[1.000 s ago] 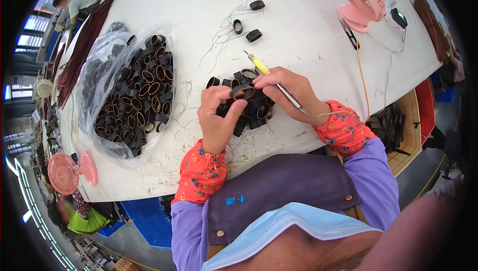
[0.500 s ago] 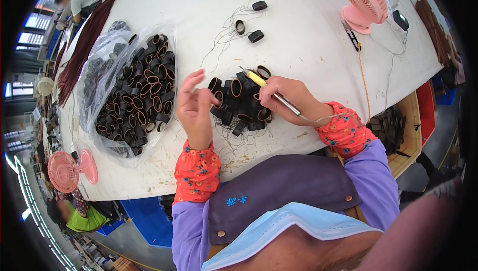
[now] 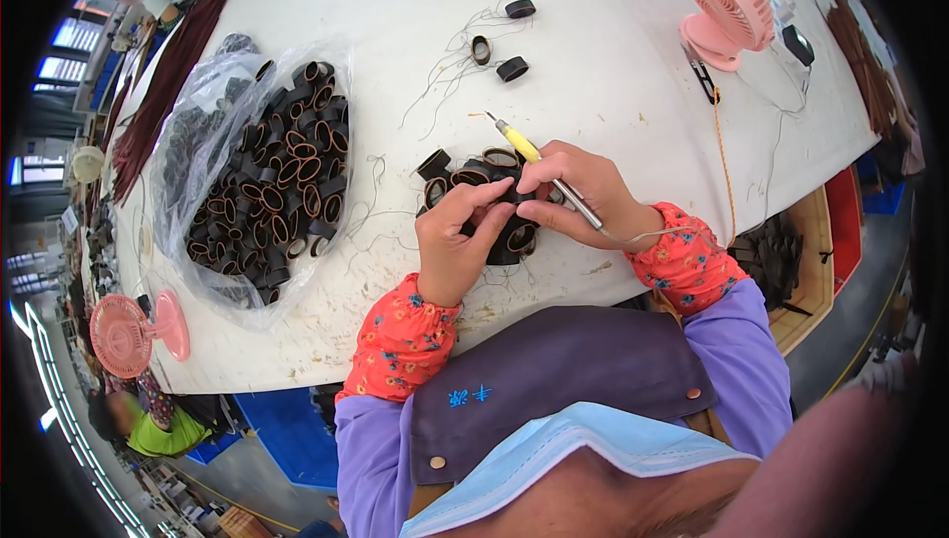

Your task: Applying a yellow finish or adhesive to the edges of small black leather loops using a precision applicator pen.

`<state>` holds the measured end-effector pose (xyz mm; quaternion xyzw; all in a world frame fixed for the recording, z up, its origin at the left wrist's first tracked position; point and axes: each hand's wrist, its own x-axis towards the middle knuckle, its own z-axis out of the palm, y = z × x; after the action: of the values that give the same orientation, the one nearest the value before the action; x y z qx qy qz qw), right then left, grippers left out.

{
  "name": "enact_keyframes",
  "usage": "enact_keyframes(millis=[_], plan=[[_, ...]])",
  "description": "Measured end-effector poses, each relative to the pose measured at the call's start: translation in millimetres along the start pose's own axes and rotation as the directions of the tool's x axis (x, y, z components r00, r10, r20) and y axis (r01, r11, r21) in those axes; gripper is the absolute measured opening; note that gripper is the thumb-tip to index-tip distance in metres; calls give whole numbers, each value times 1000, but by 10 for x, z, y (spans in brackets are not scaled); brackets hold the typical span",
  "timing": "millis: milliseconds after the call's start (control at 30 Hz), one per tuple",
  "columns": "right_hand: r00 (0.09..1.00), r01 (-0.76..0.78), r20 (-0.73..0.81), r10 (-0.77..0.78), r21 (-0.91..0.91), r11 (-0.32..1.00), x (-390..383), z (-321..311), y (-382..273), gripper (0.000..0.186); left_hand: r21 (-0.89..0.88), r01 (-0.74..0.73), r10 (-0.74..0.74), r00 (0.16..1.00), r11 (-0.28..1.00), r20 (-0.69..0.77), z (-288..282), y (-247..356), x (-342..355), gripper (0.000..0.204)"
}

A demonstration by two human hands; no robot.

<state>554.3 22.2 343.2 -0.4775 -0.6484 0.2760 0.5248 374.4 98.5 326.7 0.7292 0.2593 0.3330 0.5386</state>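
Observation:
My right hand (image 3: 585,188) grips a pen-like tool (image 3: 520,144) with a yellow collar, a metal shaft and a trailing wire; its thin tip points up and left, away from the loops. My left hand (image 3: 457,240) is closed in a pinch, with its fingertips close to those of my right hand. Between them is a small black loop (image 3: 513,194), mostly covered by the fingers. Beneath and around both hands lies a pile of black loops (image 3: 433,165) with tan edges. Fine threads (image 3: 368,210) trail from the pile onto the white table.
A clear plastic bag (image 3: 173,192) full of similar loops lies at left. Three loose loops (image 3: 512,69) with threads sit farther back. Pink fans (image 3: 727,4) stand at far right and near left; thread snips (image 3: 703,79) lie by the right one. Other people work at left.
My left hand has moved right and down from beside the pile and closed against my right fingertips. The loose threads now spread left of the pile. The tool stays in my right hand.

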Motion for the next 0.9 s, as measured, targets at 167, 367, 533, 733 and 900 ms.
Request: enact_keyframes(millis=[167, 367, 533, 733, 900], plan=[[985, 145, -63, -158, -174, 974, 3, 17, 31, 25, -10, -14, 14, 999, 1000, -31, -38, -7, 10, 24], [973, 193, -87, -215, -206, 959, -5, 25, 74, 25, -26, -1, 0, 999, 1000, -34, -48, 11, 38, 21], [983, 157, -71, -170, -158, 975, -30, 71, 48, 25, -7, -129, 128, 988, 992, -90, -32, -73, 40, 11], [972, 207, -45, -229, -286, 936, 2, 66, 34, 26, -447, 192, -178, 981, 874, 73, -23, -2, 15, 5], [995, 74, -51, -80, -119, 990, 1, 44, -11, 26, -474, 204, -199, 978, 857, 60, -37, -6, 2, 3]])
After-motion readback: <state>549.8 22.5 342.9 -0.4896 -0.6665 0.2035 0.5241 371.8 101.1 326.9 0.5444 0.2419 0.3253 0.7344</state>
